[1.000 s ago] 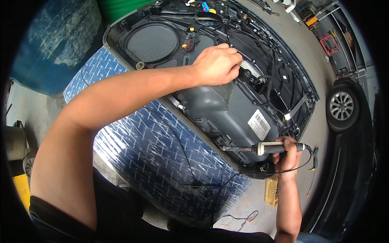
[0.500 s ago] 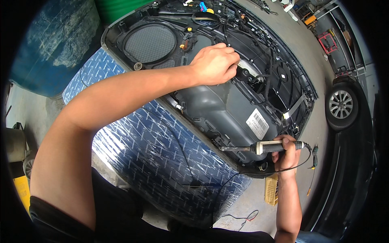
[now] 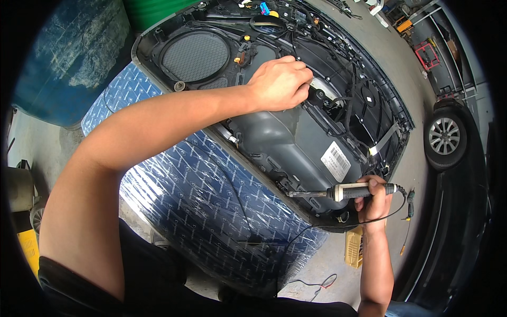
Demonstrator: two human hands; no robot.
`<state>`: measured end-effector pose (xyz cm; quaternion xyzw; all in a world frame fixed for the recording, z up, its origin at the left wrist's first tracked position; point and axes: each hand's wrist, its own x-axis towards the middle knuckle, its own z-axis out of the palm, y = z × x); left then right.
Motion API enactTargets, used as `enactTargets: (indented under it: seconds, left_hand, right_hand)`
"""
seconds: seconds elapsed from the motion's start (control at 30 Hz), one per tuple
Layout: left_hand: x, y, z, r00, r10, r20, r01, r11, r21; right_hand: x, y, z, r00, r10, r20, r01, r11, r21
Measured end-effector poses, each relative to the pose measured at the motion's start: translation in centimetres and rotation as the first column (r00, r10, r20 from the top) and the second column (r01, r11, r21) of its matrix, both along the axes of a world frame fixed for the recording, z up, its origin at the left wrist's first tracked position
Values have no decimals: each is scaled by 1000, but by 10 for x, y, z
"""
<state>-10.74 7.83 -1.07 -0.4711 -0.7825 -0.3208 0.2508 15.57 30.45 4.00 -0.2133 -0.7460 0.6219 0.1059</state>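
Note:
A black car door trim panel lies with its inner side up, showing clips, wiring and a round speaker mesh. Across its middle reaches my left hand, closed, with fingers curled down over a raised edge beside a pale opening; the fingertips are hidden. In my right hand, near the panel's lower right end, is a soldering iron with a black and cream handle. Its metal tip points left, over or against the panel's near edge; contact cannot be told. A thin black cord trails from the handle's back end.
Under the panel spreads a blue patterned foil sheet. A large blue drum and a green one stand at the far left. To the right are a yellow basket on the floor and a dark car with its wheel.

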Motion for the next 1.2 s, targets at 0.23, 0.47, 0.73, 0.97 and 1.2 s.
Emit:
enactTargets:
  seconds: [0.23,0.47,0.73,0.97,1.2]
  left_hand:
    - [-1,-1,0,998,-27,-54,28,1000,5]
    - [3,-1,12,960,-64,-271,64,998,-10]
    - [118,8,79,719,-563,-408,493,826,-272]
    - [260,-7,68,451,-850,-272,821,515,-246]
    - [283,-27,80,430,-825,-366,815,530,-235]
  right_hand:
    - [3,7,-3,998,-47,-35,46,998,-34]
    - [11,37,22,922,-284,-263,285,958,-37]
    - [19,73,73,724,-382,-575,478,878,18]
    - [14,36,81,729,-342,-593,447,894,34]
    - [30,23,80,820,-245,-517,330,941,77]
